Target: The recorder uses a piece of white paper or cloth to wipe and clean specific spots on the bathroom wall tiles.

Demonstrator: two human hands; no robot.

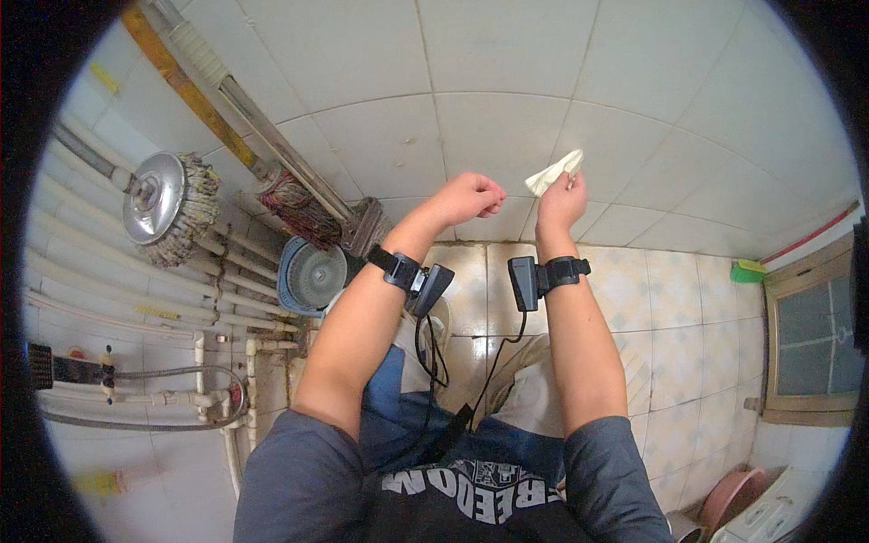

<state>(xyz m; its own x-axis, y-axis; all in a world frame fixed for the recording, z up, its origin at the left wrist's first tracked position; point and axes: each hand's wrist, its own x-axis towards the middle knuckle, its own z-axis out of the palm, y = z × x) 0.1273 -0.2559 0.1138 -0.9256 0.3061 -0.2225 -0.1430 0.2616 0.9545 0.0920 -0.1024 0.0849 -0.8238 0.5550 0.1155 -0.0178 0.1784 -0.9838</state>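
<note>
My right hand point(562, 204) is raised in front of the tiled wall, its fingers closed on a crumpled white cloth point(552, 175). The cloth sticks out to the left above the fingers, folded to a point; it is thin, and could be paper. To its left, a short gap away, my left hand point(469, 198) is curled into a loose fist. Nothing shows between its fingers, and it touches neither the cloth nor the other hand. Both wrists carry black straps with small dark boxes and cables.
At the left stand a mop point(299, 204) and other long poles against the wall. A round metal-topped mop head point(167, 204) hangs near several white pipes point(136, 290). A blue basin point(294, 271) is below them. Right are a wood-framed window point(815, 339), a green-yellow sponge point(748, 271) and a pink basin point(735, 496).
</note>
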